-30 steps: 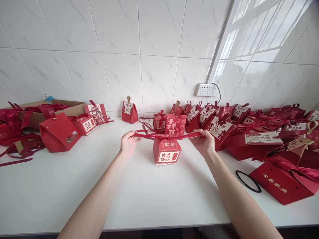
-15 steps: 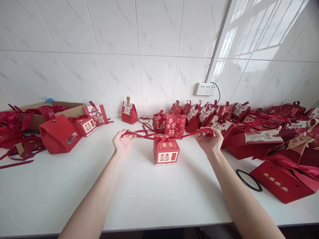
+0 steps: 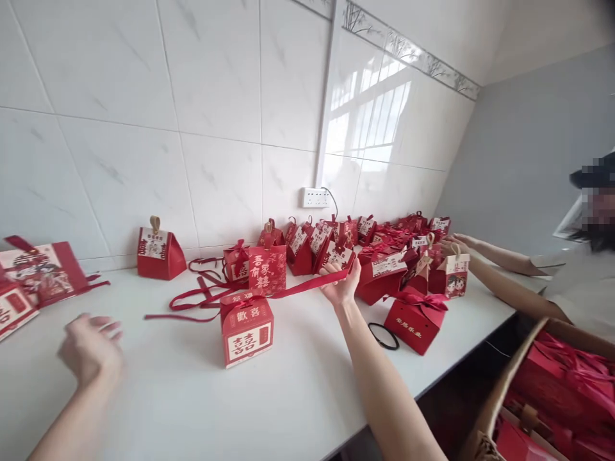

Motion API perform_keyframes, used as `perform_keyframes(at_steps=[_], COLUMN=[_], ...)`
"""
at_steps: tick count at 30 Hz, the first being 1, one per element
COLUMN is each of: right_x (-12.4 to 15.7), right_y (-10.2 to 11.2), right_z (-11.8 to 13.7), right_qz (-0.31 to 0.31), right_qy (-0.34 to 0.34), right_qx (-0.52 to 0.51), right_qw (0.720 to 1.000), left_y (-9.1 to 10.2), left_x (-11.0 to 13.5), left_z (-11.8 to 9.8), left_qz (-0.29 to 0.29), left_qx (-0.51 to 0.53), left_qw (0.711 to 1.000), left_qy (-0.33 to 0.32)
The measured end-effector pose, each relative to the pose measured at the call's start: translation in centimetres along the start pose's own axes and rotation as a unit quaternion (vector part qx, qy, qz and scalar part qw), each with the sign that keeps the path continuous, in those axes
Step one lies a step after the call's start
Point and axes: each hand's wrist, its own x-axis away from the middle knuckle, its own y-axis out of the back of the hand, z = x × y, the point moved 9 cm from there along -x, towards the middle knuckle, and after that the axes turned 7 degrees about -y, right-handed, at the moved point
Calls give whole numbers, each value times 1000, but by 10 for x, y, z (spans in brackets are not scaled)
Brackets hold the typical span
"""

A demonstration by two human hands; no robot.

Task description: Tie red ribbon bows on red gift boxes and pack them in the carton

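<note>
A small red gift box (image 3: 246,328) with gold characters stands on the white table (image 3: 192,403). A red ribbon (image 3: 307,286) runs from its top to my right hand (image 3: 342,285), whose fingers are closed on the ribbon's end. The ribbon's other end lies loose on the table to the left of the box. My left hand (image 3: 91,347) hovers low over the table at the left, blurred, fingers spread, holding nothing.
Many red gift boxes and bags (image 3: 384,250) crowd the back right of the table. A black hair band (image 3: 383,335) lies by a red box (image 3: 416,317). Another person's arms (image 3: 500,275) reach in at right. A cardboard carton (image 3: 542,397) of red goods sits low right.
The view swung right. My left hand let go of the ribbon and dropped back to the left; the right hand still holds its end, pulled out to the right.
</note>
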Motion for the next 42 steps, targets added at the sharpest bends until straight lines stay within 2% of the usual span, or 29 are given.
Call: perform_keyframes(at_steps=[2, 3, 4, 6, 8, 9, 12, 15, 18, 22, 28, 32, 38, 42], right_x=[2, 2, 2, 0, 4, 8, 25, 43, 53, 55, 53, 56, 55, 56], right_y=[11, 11, 7, -10, -31, -40, -62, -73, -78, -81, -82, -83, -77, -73], right_z=[24, 30, 29, 6, -32, -49, -88, -112, -119, -120, -117, -118, -122, -129], right_qz=[-19, -16, -4, 33, 71, 84, 121, 179, 237, 280, 276, 280, 280, 294], right_qy=[81, 97, 84, -13, -129, -165, -214, -263, -285, -305, -309, -318, -327, -351], right_qx=[-17, -23, -23, 15, 123, 182, 321, 381, 364, 315, 260, 244, 224, 212], right_qw=[996, 995, 996, 999, 981, 966, 915, 868, 855, 854, 872, 872, 874, 863], left_y=[13, 11, 1, -37, -67, -77, -91, -97, -99, -98, -98, -98, -99, -98], left_x=[1, 7, 14, 35, 61, 72, 94, 109, 121, 124, 122, 124, 124, 128], left_z=[-13, -19, -23, -15, 1, 10, 30, 43, 48, 42, 32, 39, 51, 56], left_qz=[-82, -85, -47, 105, 226, 265, 335, 417, 483, 499, 487, 494, 485, 496], left_qx=[-28, -39, -46, -67, -108, -128, -158, -146, -110, -62, 3, 16, 33, 62], left_qw=[993, 990, 989, 985, 964, 953, 929, 895, 858, 843, 848, 837, 840, 824], left_qy=[-78, -110, -135, -123, -88, -67, -11, 64, 139, 189, 211, 234, 241, 267])
